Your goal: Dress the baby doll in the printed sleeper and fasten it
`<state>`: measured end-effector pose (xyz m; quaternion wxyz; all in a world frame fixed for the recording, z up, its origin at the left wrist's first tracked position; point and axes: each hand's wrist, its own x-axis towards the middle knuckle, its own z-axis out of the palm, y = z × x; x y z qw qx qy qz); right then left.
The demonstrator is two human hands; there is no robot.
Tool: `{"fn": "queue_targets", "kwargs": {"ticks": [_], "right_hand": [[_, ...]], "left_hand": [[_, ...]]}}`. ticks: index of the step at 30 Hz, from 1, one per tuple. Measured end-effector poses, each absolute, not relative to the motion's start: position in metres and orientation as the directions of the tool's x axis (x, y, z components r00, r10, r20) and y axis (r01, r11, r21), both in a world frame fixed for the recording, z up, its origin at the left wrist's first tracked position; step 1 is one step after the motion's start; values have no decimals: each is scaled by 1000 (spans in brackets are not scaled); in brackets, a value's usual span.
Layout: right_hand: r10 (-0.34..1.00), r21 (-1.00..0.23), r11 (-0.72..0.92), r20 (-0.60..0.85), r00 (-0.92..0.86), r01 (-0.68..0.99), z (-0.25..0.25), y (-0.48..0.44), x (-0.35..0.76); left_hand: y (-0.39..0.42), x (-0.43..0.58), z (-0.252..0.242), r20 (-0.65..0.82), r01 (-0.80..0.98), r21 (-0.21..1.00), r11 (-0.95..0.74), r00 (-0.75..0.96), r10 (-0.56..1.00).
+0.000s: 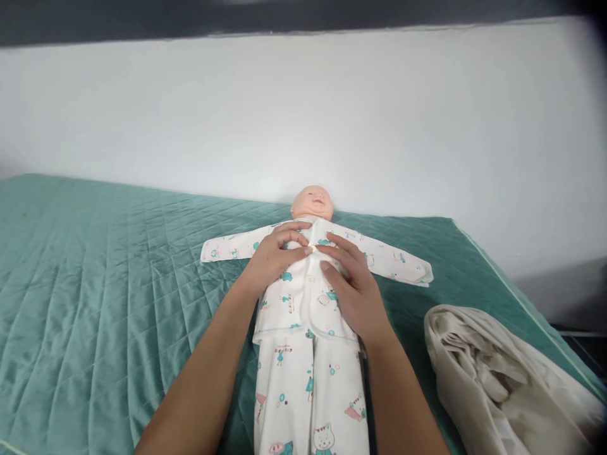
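Note:
A baby doll [313, 203] lies on its back, dressed in a white printed button-front shirt [296, 297] and matching pants [287, 392]. At the chest, my left hand [279, 253] pinches the upper button [312, 249] with thumb and forefinger at the shirt's front edge. From the other side, my right hand [353, 281] rests on the shirt with its fingers apart, the forefinger tip touching by that same button. Just below, another button [310, 279] shows on the front strip. Both sleeves stretch out sideways, and the doll's hands are hidden.
Under the doll is a green quilted cover [118, 303] with a pale edge line on the right. A bundled beige cloth [502, 379] or bag lies at the lower right. Behind the doll's head rises a white wall [265, 120].

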<state>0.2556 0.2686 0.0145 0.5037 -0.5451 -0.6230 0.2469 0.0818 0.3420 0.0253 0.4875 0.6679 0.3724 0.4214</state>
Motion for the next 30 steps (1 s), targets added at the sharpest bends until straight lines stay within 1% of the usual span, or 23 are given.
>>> {"fn": "queue_targets", "kwargs": {"ticks": [6,14,24,30], "right_hand": [[924,-856,299,370,97,421,11,270,257],[942,-882,259,321,100,393,12,271,256],[947,-891,261,311,81,371,13,270,258],[948,-884,267,313,63,383,15,270,258]], "left_hand": [[344,82,24,204,81,965,-250,370,906],[345,85,25,243,142,940,-309,355,903],[347,82,25,237,115,947,-301,385,892],[344,85,28,251,178,927,-331,364,897]]}}
